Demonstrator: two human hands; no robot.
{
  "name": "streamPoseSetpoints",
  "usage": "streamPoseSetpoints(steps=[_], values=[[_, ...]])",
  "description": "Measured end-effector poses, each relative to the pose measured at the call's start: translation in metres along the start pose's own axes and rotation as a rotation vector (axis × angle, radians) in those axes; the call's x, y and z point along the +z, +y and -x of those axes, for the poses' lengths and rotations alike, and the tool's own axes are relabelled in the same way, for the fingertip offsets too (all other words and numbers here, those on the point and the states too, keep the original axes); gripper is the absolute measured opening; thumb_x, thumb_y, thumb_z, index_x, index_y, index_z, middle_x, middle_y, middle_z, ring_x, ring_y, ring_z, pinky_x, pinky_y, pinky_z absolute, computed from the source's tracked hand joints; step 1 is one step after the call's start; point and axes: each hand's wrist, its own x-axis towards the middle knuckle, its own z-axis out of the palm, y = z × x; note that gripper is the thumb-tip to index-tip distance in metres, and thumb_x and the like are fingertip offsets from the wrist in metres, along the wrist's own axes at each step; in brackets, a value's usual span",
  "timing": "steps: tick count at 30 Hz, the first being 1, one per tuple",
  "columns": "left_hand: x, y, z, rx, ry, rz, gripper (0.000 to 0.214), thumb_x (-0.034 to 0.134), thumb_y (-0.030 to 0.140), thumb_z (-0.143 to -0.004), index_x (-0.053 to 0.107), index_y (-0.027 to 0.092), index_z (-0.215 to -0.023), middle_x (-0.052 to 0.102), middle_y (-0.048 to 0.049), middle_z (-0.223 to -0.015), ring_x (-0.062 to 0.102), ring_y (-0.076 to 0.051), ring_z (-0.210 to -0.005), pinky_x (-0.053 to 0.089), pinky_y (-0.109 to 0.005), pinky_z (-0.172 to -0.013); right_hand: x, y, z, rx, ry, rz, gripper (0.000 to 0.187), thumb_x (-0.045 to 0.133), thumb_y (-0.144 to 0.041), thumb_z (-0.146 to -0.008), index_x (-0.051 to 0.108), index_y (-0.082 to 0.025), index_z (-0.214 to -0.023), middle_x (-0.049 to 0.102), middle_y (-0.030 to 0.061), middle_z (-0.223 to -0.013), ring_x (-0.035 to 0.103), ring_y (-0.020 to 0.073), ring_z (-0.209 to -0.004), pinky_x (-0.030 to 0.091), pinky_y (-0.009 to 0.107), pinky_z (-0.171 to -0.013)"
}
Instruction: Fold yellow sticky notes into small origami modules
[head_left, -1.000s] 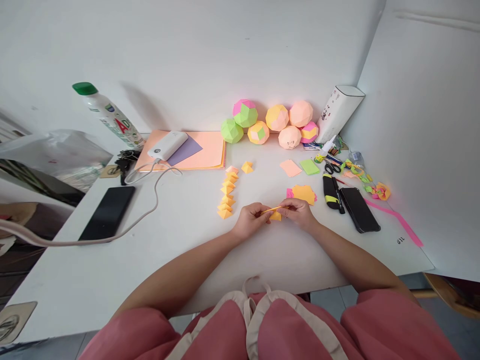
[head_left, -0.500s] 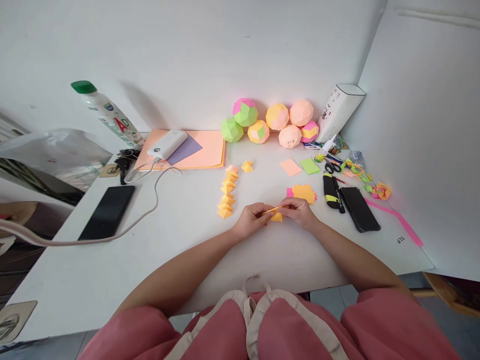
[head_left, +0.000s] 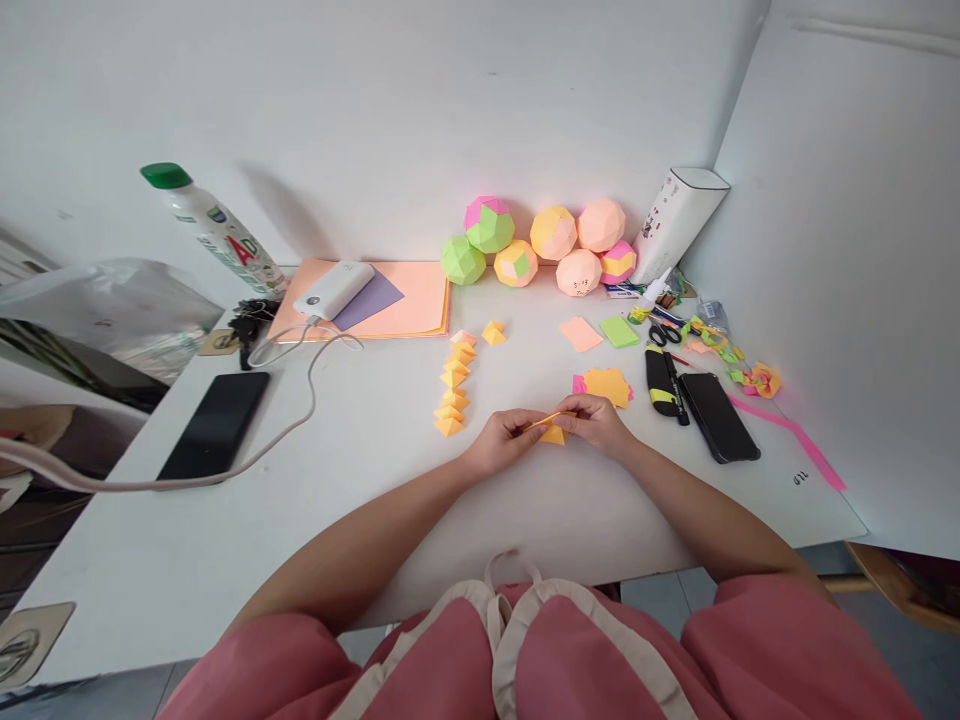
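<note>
A small folded orange paper piece is pinched between both my hands above the front part of the table. My left hand grips its left end, fingers closed. On the other side my right hand pinches the right end, partly hiding the paper. To the left, a row of folded orange paper units runs away from me, with one single unit beside its far end. Just beyond my right hand lies a pile of orange and pink paper pieces.
Faceted paper balls line the wall. Peach slips and green slips lie in front of them. Scissors, a box cutter and a phone sit at right. At left are another phone, a cable and a power bank.
Both hands stay in nearly the same place, still pinching the orange paper. The view has shifted very slightly; nothing else has visibly moved.
</note>
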Motion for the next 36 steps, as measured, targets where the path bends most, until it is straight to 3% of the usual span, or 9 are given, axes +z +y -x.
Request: streamPoseSetpoints(steps=[10,16,20,26,32,36], values=[[0.0003,0.0019,0.0009,-0.044,-0.006,0.049,0.039,0.051,0.046,-0.081,0.066,0.016,-0.101,0.064,-0.0032,-0.076,0.051,-0.011,-0.059,0.041,-0.022,-0.053,0.0023,-0.0073,0.0043,0.041,0.013,0.015,0.017,0.066,-0.035,-0.072,0.067,-0.018,-0.073,0.061,0.0007,-0.069,0.053,0.0113,-0.062,0.044,0.025,-0.057],[0.0006,0.0041,0.0002,-0.111,0.044,0.073,0.038,0.053,0.048,-0.078,0.067,0.014,-0.091,0.047,0.0028,-0.055,0.035,-0.006,-0.046,0.028,-0.020,-0.043,0.0035,-0.0097,0.0062,0.020,0.038,0.019,0.025,0.054,-0.041,-0.080,0.062,-0.018,-0.075,0.057,0.0006,-0.068,0.052,0.0114,-0.060,0.045,0.024,-0.055],[0.0000,0.0051,-0.0006,-0.126,0.047,0.056,0.037,0.054,0.047,-0.078,0.066,0.014,-0.086,0.041,0.0042,-0.051,0.033,-0.006,-0.046,0.026,-0.020,-0.042,0.0050,-0.0096,0.0073,-0.018,0.004,0.058,0.023,0.055,-0.040,-0.080,0.063,-0.019,-0.088,0.061,0.0026,-0.079,0.055,0.0128,-0.066,0.048,0.025,-0.057],[0.0022,0.0053,-0.0010,-0.124,0.075,0.133,0.036,0.060,0.048,-0.073,0.063,0.014,-0.087,0.059,-0.0018,-0.071,0.047,-0.009,-0.056,0.038,-0.021,-0.050,0.0073,-0.0057,0.0078,-0.076,0.028,0.100,0.021,0.059,-0.038,-0.078,0.065,-0.018,-0.081,0.063,0.0035,-0.075,0.058,0.0137,-0.061,0.051,0.027,-0.056],[0.0023,0.0063,-0.0025,-0.145,0.115,0.188,0.035,0.064,0.046,-0.070,0.061,0.015,-0.087,0.060,-0.0016,-0.073,0.050,-0.009,-0.058,0.043,-0.023,-0.054,0.0093,-0.0060,0.0085,-0.051,0.076,0.061,0.019,0.061,-0.037,-0.077,0.064,-0.019,-0.082,0.062,0.0025,-0.075,0.059,0.0127,-0.060,0.053,0.024,-0.050],[0.0009,0.0046,-0.0043,-0.133,0.107,0.227,0.036,0.066,0.044,-0.069,0.061,0.014,-0.087,0.060,-0.0012,-0.073,0.051,-0.009,-0.059,0.044,-0.024,-0.056,0.0090,-0.0015,0.0078,-0.074,-0.004,0.090,0.023,0.064,-0.035,-0.075,0.068,-0.020,-0.092,0.067,0.0052,-0.087,0.062,0.0150,-0.067,0.055,0.026,-0.054]])
